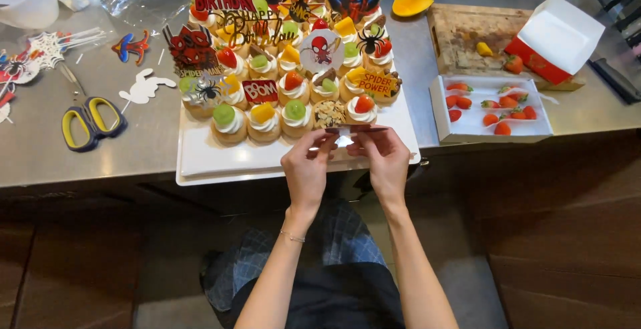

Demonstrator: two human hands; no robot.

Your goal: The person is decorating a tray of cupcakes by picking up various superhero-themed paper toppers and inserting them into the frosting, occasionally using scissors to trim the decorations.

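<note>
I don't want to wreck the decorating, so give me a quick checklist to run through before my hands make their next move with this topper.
1. Topper pick held by both hands, left hand and right hand: ok.
2. Pick held level above the white tray's front edge: ok.
3. Front-row tartlets upright, cream intact: ok.
4. Bare tray space in front of the tartlets: ok.
5. Scissors away from both hands: ok.
6. Which way the pick's decorated side faces: cannot tell.

Left hand [306, 169] and right hand [386, 162] pinching a flat paper topper [355, 130] between fingers [328, 139], just above white tray [220, 159] of fruit-topped cupcakes [280, 102] on steel table [80, 159].
</note>
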